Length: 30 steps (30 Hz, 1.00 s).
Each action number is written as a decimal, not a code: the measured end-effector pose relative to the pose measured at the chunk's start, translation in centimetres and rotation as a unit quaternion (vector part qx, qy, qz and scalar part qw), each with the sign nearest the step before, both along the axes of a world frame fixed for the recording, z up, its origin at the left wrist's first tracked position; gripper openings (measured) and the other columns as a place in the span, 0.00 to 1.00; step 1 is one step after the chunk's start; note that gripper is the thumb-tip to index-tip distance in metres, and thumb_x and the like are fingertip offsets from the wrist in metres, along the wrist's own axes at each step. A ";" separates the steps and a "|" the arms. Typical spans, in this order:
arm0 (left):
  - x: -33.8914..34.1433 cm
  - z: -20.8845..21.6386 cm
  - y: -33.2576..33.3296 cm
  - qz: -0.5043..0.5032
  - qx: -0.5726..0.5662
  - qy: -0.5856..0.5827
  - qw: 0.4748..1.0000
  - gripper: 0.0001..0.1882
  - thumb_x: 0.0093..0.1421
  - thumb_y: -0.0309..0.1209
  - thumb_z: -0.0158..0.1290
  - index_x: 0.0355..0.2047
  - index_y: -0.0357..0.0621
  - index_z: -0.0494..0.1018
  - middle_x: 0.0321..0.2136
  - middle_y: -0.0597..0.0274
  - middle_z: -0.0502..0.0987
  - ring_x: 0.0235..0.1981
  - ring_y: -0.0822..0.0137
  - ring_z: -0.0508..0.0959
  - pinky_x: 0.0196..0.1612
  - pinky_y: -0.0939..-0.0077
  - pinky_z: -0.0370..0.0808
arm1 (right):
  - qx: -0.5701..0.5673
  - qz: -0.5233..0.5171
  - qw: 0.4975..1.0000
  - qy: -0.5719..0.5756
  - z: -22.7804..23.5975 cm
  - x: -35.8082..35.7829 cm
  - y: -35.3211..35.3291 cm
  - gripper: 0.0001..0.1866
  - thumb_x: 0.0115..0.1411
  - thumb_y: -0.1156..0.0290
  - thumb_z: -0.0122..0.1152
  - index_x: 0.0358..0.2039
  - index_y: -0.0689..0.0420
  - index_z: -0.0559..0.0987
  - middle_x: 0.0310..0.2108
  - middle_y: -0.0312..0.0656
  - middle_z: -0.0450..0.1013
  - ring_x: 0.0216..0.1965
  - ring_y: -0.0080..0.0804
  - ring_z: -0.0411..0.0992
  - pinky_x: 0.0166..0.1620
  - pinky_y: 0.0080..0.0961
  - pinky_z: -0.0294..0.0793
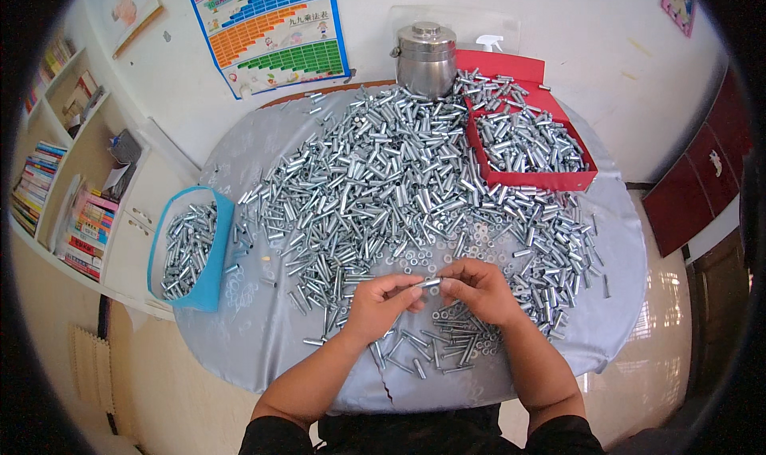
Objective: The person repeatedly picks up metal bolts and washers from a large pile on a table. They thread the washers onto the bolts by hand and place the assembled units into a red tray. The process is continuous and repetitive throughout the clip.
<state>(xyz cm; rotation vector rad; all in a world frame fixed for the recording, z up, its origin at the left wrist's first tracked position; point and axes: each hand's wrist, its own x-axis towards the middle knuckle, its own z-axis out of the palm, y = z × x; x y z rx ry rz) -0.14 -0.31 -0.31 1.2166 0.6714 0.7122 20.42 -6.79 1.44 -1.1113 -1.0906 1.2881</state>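
Note:
Between my two hands, close to the near side of the table, is a small silvery expansion bolt [430, 283], lying nearly level. My left hand [378, 303] is closed, with thumb and fingers on its left end. The fingers of my right hand [483, 291] pinch its right end. Loose washers and nuts [412, 259] are scattered just beyond my fingers. Nearer to me, below the hands, long thin bolts [453, 339] lie in a loose bunch. A wide heap of metal sleeves and bolts [375, 176] spreads over the table behind.
A blue fabric bin [209, 256] of metal parts stands at the left table edge. At the back right is an open red box [542, 179], also filled. A lidded steel pot [426, 64] stands at the back. The table wears a grey cloth [231, 339]. Bookshelves [76, 160] line the left.

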 end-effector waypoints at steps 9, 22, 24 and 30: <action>-0.2 1.1 0.7 0.136 0.062 0.022 0.988 0.13 0.63 0.28 0.53 0.46 0.33 0.74 0.36 0.58 0.80 0.27 0.74 0.79 0.31 0.81 0.77 | 0.070 -0.170 0.980 0.081 0.8 4.5 0.9 0.12 0.66 0.69 0.52 0.39 0.67 0.77 0.30 0.45 0.77 0.31 0.32 0.77 0.39 0.29 0.76; -0.5 0.4 1.0 0.186 0.096 0.018 0.978 0.11 0.63 0.27 0.52 0.44 0.35 0.75 0.33 0.60 0.80 0.24 0.77 0.76 0.26 0.85 0.73 | 0.074 -0.301 0.950 -0.029 0.3 4.1 0.9 0.11 0.65 0.69 0.54 0.31 0.64 0.78 0.23 0.38 0.75 0.24 0.24 0.72 0.31 0.20 0.73; -0.6 0.4 1.0 0.198 0.110 0.020 0.974 0.10 0.63 0.26 0.52 0.43 0.35 0.76 0.32 0.61 0.80 0.22 0.79 0.75 0.24 0.86 0.72 | 0.069 -0.295 0.952 -0.042 0.2 4.1 0.8 0.11 0.64 0.70 0.55 0.31 0.64 0.78 0.22 0.38 0.75 0.24 0.22 0.72 0.30 0.20 0.72; -0.7 1.2 1.2 0.232 0.144 0.050 0.961 0.08 0.62 0.24 0.53 0.40 0.35 0.77 0.32 0.59 0.79 0.22 0.77 0.75 0.25 0.83 0.73 | 0.071 -0.295 0.951 -0.060 -0.1 4.1 0.7 0.10 0.64 0.70 0.56 0.31 0.64 0.78 0.22 0.38 0.75 0.22 0.21 0.71 0.28 0.18 0.71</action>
